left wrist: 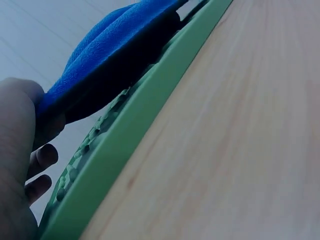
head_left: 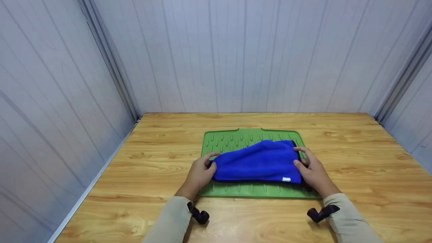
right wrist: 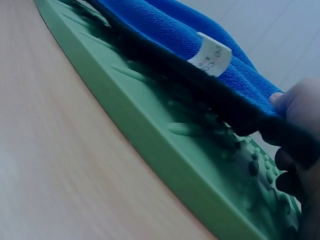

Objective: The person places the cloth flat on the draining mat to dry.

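Between both hands stretches a blue cloth (head_left: 256, 162) with a dark edge and a small white label (head_left: 286, 179) near its lower right corner. The left hand (head_left: 201, 170) pinches its left end between thumb and fingers. At the right side, the right hand (head_left: 310, 170) grips the cloth's edge with the thumb on top. Beneath lies a green ridged mat (head_left: 249, 193). In both wrist views the cloth's near edge stands a little above the mat, and its dark underside shows. Some fingers of each hand are hidden under the cloth.
The mat rests on a wood-grain table (head_left: 141, 175). Pale panelled walls (head_left: 226, 57) enclose the table at the back and on both sides. A black wrist mount (head_left: 199, 214) sits on the left sleeve, with a matching black mount (head_left: 322, 213) on the right.
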{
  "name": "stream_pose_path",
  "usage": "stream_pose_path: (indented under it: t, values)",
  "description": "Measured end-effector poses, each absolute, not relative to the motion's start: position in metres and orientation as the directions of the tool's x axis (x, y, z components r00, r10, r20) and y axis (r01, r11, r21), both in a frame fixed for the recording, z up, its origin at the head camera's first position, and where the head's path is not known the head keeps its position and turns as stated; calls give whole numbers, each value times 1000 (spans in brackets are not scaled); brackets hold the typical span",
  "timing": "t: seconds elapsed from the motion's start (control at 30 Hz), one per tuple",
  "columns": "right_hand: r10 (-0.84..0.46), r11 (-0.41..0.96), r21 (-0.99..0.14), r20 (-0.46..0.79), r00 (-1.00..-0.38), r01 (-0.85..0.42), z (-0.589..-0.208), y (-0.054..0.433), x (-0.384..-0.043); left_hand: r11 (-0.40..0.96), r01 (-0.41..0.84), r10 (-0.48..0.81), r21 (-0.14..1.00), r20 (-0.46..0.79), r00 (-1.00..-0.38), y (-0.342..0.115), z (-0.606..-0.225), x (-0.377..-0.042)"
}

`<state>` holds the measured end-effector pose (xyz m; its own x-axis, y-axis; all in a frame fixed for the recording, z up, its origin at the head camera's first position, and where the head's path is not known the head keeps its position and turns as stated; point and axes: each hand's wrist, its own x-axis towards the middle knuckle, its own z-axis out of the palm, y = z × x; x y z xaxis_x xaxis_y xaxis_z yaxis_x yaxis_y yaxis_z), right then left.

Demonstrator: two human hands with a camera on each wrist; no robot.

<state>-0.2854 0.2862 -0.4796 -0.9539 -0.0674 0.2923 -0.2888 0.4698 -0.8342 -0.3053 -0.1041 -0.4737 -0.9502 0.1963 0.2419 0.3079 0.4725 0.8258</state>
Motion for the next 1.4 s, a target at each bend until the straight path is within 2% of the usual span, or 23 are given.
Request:
stream_pose_path:
  t: [0.1, 0.23, 0.3, 0.37, 0.53, 0.77, 0.9, 1.0, 1.17, 1.3, 1.4]
  values:
    - [-124, 454, -843, 261, -957, -289, -481, 288, -285, 531, 267, 218, 804, 175, -960, -103, -473, -304]
    - [-152, 544, -777, 279, -948, -316, -481, 287, -285, 610, 241, 220, 755, 130, -967, -103, -472, -305]
    - [-130, 589, -745, 295, -947, -313, -481, 286, -285, 603, 240, 218, 761, 132, -967, -103, -472, -306]
    - [-97, 599, -744, 298, -950, -295, -480, 284, -286, 553, 239, 214, 798, 141, -967, -104, -472, -306]
    - [7, 534, -807, 303, -953, -253, -476, 279, -286, 320, 268, 196, 908, 213, -957, -106, -475, -306]
    - [247, 264, -939, 287, -925, -221, -466, 274, -283, 119, 296, 71, 948, 289, -955, -105, -471, -307]
    - [265, 176, -943, 323, -909, -283, -470, 274, -284, 38, 267, 51, 963, 265, -963, -106, -468, -307]
    - [203, 165, -940, 328, -922, -298, -475, 275, -287, 53, 240, 119, 969, 232, -965, -107, -468, -306]
    - [106, 173, -971, 184, -977, -164, -475, 275, -287, 222, 168, 214, 961, 120, -969, -104, -468, -306]
    - [69, 285, -951, 147, -987, -122, -474, 275, -288, 298, 167, 243, 940, 95, -965, -101, -467, -305]
    - [58, 372, -917, 182, -982, -148, -475, 275, -288, 265, 195, 247, 944, 129, -960, -101, -468, -306]
